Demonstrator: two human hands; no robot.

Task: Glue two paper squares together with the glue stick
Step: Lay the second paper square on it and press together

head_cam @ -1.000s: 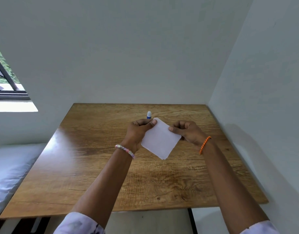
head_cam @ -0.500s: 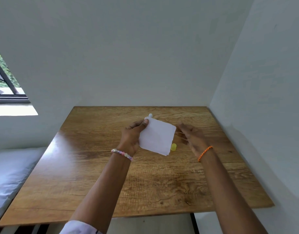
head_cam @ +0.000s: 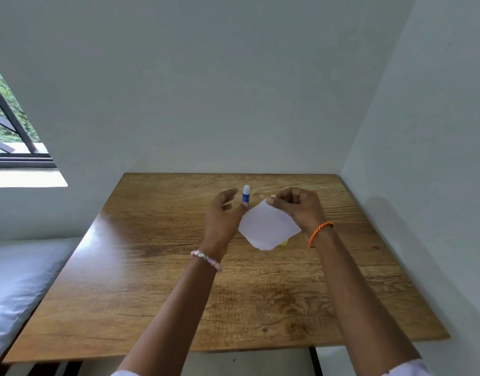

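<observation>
White paper square [head_cam: 268, 229], upright glue stick [head_cam: 246, 196]

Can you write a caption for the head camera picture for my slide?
Right hand pinches a white paper square over the wooden table; open left hand beside the upright blue-and-white glue stick.
</observation>
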